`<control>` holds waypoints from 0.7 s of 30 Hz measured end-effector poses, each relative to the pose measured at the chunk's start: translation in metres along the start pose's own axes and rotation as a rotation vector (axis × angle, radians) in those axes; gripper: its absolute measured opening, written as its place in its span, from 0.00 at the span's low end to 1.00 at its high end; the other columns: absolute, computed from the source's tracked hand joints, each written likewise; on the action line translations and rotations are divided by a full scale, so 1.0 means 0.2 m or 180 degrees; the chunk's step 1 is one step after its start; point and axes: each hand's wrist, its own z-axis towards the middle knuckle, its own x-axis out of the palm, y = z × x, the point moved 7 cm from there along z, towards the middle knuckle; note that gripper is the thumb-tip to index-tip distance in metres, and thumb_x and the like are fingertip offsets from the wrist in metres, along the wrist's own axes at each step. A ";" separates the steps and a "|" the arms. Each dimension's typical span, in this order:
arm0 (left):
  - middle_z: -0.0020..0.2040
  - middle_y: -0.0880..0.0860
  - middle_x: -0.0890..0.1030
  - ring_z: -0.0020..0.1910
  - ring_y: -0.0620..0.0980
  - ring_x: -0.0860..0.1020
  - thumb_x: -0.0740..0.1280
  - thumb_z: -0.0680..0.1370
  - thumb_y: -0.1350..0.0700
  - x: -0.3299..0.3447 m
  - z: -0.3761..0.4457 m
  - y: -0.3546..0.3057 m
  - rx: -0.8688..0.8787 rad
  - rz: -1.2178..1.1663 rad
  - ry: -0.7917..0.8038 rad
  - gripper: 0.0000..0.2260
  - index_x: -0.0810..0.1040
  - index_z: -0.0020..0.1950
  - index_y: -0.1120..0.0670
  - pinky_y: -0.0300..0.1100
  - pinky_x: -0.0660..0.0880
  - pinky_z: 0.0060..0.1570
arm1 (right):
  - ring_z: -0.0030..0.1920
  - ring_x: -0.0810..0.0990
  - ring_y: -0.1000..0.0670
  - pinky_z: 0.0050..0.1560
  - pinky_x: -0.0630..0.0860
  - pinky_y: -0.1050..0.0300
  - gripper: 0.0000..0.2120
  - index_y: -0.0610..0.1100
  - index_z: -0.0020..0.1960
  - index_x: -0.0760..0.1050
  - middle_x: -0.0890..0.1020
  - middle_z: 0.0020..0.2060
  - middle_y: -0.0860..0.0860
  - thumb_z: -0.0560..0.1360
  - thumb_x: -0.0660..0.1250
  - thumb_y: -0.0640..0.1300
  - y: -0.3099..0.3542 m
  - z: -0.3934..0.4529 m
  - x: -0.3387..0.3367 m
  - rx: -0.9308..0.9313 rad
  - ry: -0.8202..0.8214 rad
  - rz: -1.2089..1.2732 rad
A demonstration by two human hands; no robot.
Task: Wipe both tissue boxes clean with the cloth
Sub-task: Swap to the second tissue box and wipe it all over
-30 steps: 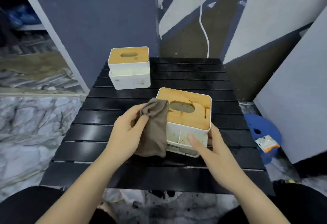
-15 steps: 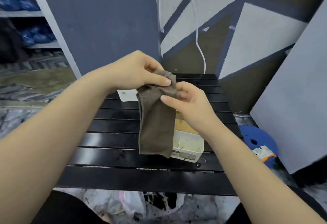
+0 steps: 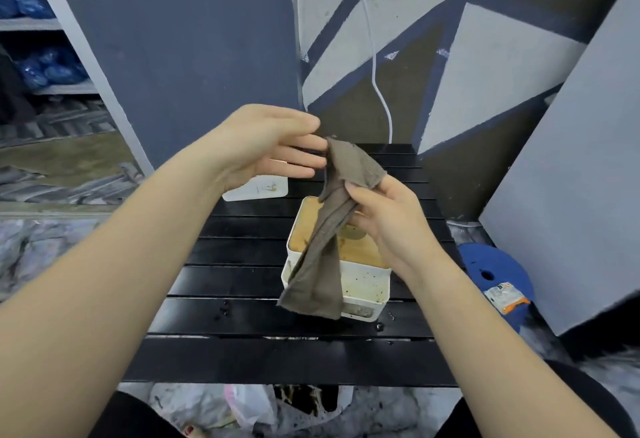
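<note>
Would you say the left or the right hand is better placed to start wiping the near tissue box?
Right, probably. The right hand already grips the cloth, which hangs over the near tissue box. The left hand is open, fingertips just at the cloth's top edge.

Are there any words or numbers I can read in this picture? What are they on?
No words or numbers can be read.
Packet on the blue stool: orange and white print, too blurred to read.
Far tissue box: a small mark on its side, too small to read.
Near tissue box: only dirt specks, no text.
Cloth: no label showing.
</note>
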 end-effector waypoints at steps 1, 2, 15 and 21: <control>0.51 0.56 0.87 0.47 0.53 0.87 0.73 0.79 0.52 -0.02 -0.01 0.00 0.0213 0.0360 -0.0247 0.13 0.81 0.59 0.56 0.47 0.84 0.46 | 0.54 0.85 0.45 0.58 0.83 0.46 0.13 0.39 0.65 0.78 0.86 0.56 0.42 0.82 0.64 0.33 0.00 0.01 -0.02 0.0036 0.0034 0.0082; 0.47 0.54 0.87 0.45 0.50 0.87 0.75 0.76 0.50 -0.03 -0.03 0.00 0.0359 0.0623 -0.0427 0.13 0.83 0.54 0.56 0.47 0.84 0.45 | 0.52 0.86 0.45 0.56 0.84 0.46 0.12 0.39 0.63 0.79 0.87 0.54 0.42 0.82 0.63 0.33 0.01 0.01 -0.03 0.0055 0.0077 0.0132; 0.48 0.56 0.87 0.46 0.53 0.85 0.71 0.79 0.55 0.14 -0.05 0.17 0.0270 0.0162 0.0322 0.06 0.85 0.51 0.57 0.44 0.83 0.47 | 0.51 0.85 0.48 0.53 0.84 0.57 0.14 0.35 0.65 0.78 0.86 0.53 0.44 0.81 0.64 0.34 0.19 0.05 -0.09 0.0270 0.0499 0.0166; 0.47 0.55 0.82 0.38 0.52 0.81 0.60 0.85 0.49 0.09 0.06 0.34 -0.0294 -0.0601 0.0187 0.09 0.75 0.49 0.49 0.44 0.81 0.36 | 0.63 0.81 0.43 0.64 0.79 0.44 0.14 0.44 0.67 0.76 0.83 0.56 0.44 0.87 0.56 0.44 0.11 0.14 -0.27 0.0810 0.0030 0.1094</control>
